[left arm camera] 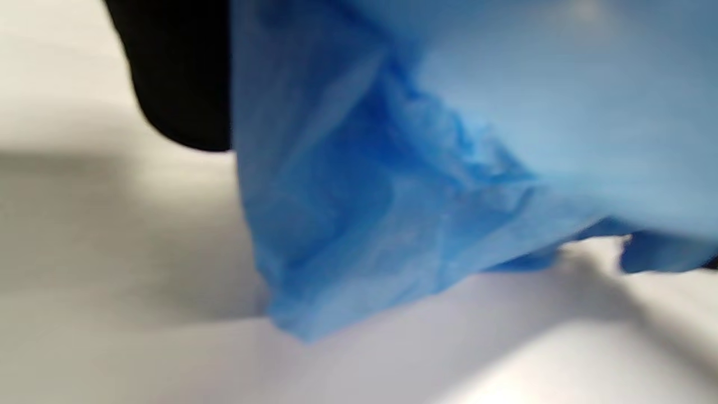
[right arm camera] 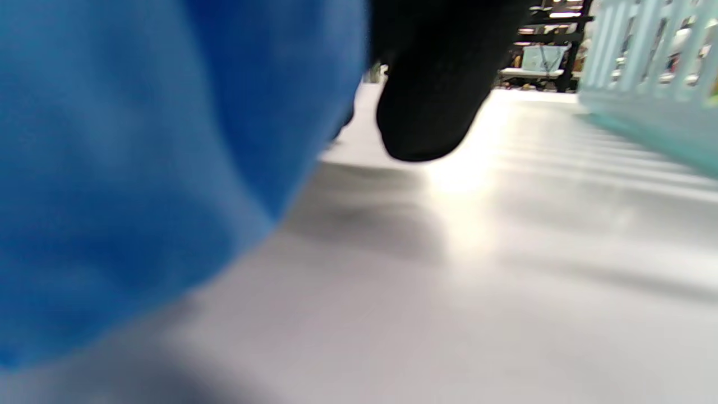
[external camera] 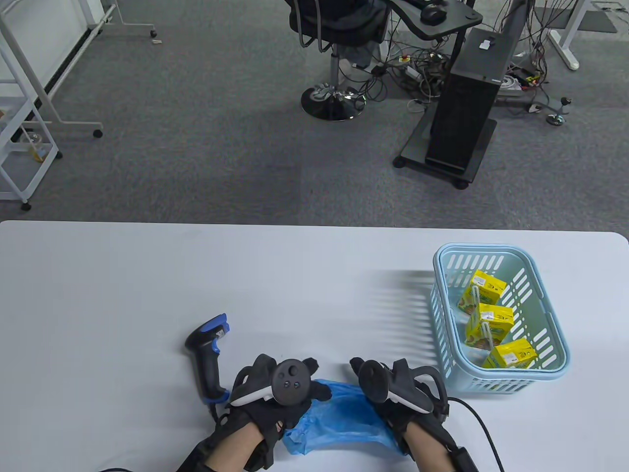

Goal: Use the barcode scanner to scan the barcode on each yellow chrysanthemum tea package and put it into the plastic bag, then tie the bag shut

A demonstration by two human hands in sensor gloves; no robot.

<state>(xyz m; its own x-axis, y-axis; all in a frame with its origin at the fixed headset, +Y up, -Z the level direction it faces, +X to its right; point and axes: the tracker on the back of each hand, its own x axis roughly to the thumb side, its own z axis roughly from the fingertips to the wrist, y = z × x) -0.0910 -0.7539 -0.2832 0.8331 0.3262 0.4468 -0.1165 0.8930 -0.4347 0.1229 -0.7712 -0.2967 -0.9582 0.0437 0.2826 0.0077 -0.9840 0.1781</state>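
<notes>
bag: my left hand [external camera: 275,393] and right hand [external camera: 393,388] each hold an end of the crumpled blue plastic bag [external camera: 339,418] on the tabletop [external camera: 123,295] | grips: both clamped on the bag | scanner [external camera: 209,356]: lying just left of the bag | packages [external camera: 489,322]: three in the basket [external camera: 555,344], right of the bag

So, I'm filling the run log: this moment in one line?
both hands hold blue bag | scanner idle | three packages in basket
</notes>
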